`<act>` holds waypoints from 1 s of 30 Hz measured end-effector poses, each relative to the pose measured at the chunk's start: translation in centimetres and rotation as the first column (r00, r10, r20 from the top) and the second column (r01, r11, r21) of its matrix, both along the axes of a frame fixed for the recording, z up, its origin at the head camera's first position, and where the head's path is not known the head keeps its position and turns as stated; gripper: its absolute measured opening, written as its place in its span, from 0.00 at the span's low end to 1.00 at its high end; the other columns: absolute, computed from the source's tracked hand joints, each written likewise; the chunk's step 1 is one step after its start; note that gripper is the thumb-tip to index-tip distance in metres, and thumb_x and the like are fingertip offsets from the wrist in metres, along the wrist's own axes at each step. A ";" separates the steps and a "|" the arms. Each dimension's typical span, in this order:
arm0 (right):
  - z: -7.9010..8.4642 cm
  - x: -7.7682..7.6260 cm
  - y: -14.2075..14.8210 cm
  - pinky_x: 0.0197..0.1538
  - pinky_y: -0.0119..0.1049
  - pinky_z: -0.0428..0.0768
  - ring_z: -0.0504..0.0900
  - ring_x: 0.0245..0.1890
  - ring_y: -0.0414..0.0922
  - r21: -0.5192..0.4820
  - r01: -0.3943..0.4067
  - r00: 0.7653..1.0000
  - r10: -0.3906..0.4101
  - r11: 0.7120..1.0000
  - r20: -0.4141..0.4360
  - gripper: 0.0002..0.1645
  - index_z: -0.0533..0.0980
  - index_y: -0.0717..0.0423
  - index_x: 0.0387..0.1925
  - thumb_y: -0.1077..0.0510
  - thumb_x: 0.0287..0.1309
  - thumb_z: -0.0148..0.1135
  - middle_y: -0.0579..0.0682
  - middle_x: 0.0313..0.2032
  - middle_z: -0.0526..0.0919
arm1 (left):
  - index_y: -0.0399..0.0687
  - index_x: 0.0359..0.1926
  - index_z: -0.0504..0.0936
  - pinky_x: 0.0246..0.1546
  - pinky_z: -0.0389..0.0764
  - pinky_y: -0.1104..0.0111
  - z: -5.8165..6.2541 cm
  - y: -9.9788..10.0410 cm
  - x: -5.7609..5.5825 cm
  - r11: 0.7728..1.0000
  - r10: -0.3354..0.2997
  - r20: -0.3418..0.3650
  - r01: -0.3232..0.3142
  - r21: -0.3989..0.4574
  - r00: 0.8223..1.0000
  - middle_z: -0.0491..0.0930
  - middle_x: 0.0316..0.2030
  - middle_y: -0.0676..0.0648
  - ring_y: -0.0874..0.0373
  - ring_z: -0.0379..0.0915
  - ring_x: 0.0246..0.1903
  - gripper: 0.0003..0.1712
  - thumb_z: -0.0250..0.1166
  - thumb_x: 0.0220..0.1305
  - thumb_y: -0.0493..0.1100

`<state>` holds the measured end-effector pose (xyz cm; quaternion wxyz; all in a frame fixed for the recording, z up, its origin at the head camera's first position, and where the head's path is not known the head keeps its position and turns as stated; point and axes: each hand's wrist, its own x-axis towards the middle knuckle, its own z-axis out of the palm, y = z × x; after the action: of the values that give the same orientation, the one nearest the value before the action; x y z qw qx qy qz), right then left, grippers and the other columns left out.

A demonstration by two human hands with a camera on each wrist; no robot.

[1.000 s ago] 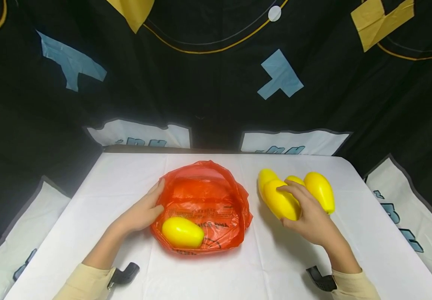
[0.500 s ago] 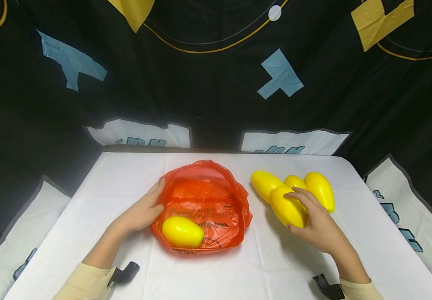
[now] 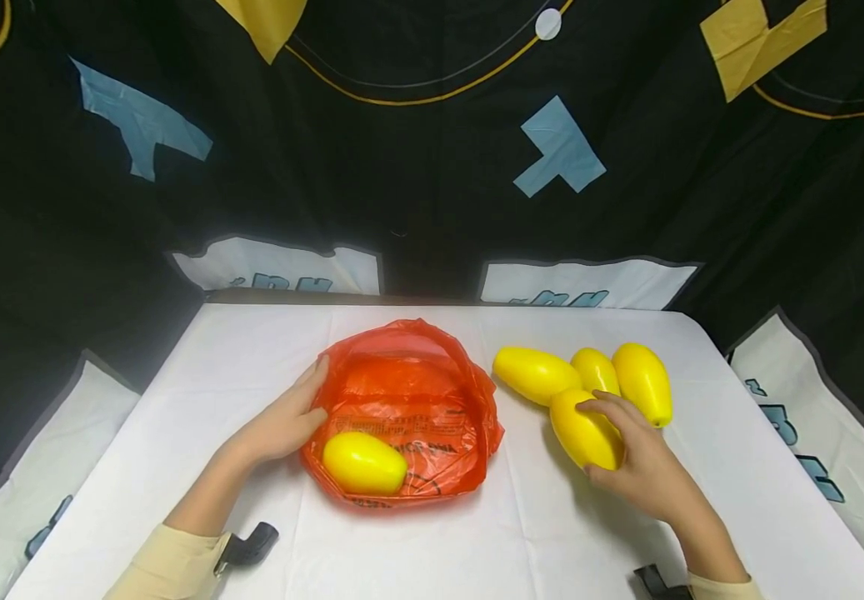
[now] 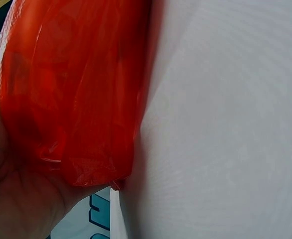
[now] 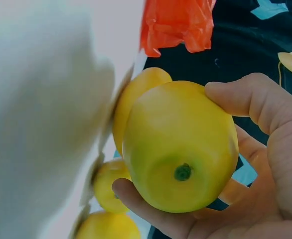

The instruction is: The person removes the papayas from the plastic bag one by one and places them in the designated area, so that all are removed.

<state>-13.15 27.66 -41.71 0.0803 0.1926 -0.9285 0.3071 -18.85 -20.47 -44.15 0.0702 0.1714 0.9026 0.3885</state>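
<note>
My right hand (image 3: pixel 647 462) holds a yellow mango (image 3: pixel 585 429) at the right of the table, thumb and fingers curved around its sides. In the right wrist view, that mango (image 5: pixel 178 144) shows a small green stem end. Behind it lie three more yellow mangoes: one at the left (image 3: pixel 532 373), a partly hidden one (image 3: pixel 595 370) and one at the right (image 3: pixel 643 383). A red plastic bag (image 3: pixel 409 375) stands with its mouth spread wide, one mango (image 3: pixel 364 463) inside at its lower left. My left hand (image 3: pixel 289 419) rests against the bag's left side, fingers extended.
A white cloth (image 3: pixel 417 550) covers the table. Past its far edge hangs a black curtain (image 3: pixel 432 200) with blue and yellow patches. Dark wrist mounts (image 3: pixel 250 546) stick out near both sleeves.
My right hand has drawn the held mango toward the right and nearer to me. The mango at the left of the group has swung leftward and lies flatter. My left hand stays put.
</note>
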 end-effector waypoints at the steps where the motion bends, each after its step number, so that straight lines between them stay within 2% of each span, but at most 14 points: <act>1: -0.1 0.1 0.0 0.61 0.63 0.66 0.64 0.64 0.57 -0.002 -0.003 1.000 0.003 1.000 0.007 0.42 0.72 0.47 0.57 0.66 0.35 0.76 0.54 0.64 0.67 | 0.36 0.76 0.38 0.70 0.46 0.45 0.0 0.0 0.0 1.000 -0.001 -0.003 0.001 0.001 1.000 0.36 0.76 0.39 0.43 0.33 0.74 0.44 0.50 0.65 0.33; 8: -0.9 0.5 -0.1 0.64 0.63 0.64 0.63 0.65 0.55 0.007 -0.006 0.998 0.005 1.000 0.061 0.43 0.71 0.44 0.58 0.65 0.35 0.77 0.51 0.64 0.67 | 0.35 0.76 0.38 0.69 0.46 0.44 0.0 -0.1 0.0 1.000 -0.004 -0.006 0.004 0.005 1.000 0.36 0.76 0.38 0.43 0.33 0.74 0.43 0.50 0.65 0.33; 17: -1.3 0.5 -0.4 0.64 0.67 0.59 0.58 0.69 0.59 0.028 0.002 0.991 -0.006 1.000 0.134 0.44 0.70 0.42 0.59 0.63 0.38 0.77 0.56 0.69 0.63 | 0.35 0.76 0.39 0.70 0.46 0.45 0.2 0.0 0.0 1.000 -0.004 -0.009 0.004 0.003 1.000 0.36 0.76 0.38 0.43 0.33 0.74 0.43 0.50 0.65 0.33; 30: -1.5 0.5 -0.8 0.64 0.66 0.61 0.59 0.69 0.59 0.028 -0.010 0.992 0.006 1.000 0.129 0.46 0.70 0.40 0.61 0.63 0.38 0.79 0.54 0.71 0.59 | 0.36 0.76 0.38 0.70 0.46 0.45 0.0 -0.1 0.1 1.000 -0.001 -0.003 0.001 0.000 1.000 0.36 0.76 0.38 0.43 0.32 0.74 0.44 0.51 0.65 0.33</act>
<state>-12.67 26.89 -43.23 0.0162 0.1771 -0.9353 0.3059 -18.77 -20.56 -44.19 0.0691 0.1722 0.9028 0.3880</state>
